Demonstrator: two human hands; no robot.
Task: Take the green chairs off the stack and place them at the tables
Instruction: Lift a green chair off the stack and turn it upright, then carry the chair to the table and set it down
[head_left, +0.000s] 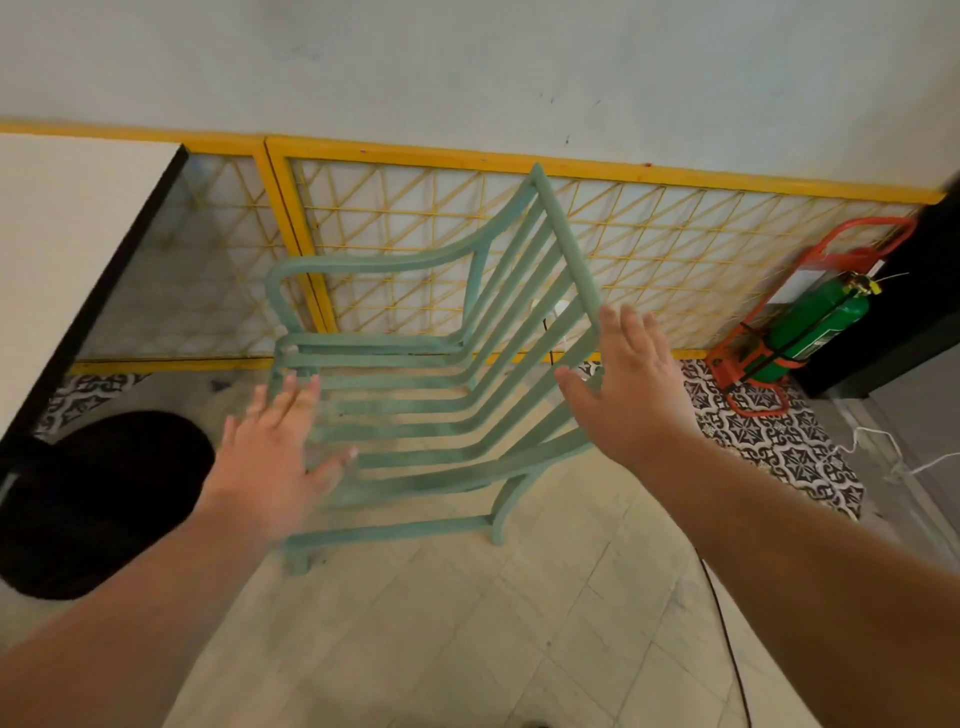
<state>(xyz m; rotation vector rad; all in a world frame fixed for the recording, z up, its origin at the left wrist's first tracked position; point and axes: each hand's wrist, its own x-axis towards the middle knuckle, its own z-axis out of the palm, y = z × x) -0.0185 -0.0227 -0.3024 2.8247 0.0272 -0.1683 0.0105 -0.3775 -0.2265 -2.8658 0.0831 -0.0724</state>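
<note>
While both hands spread flat, green chair stands free.

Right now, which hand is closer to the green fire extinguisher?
Right. The right hand is beside the chair backrest, on the fire extinguisher side; the left hand is over the seat's front, farther away.

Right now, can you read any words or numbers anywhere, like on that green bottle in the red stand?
No text in this picture can be read.
Green cylinder: it has a dark label band, too blurred to read.
White card on the red stand: too small and washed out to read.
Green chair: no writing shows on it.
</note>
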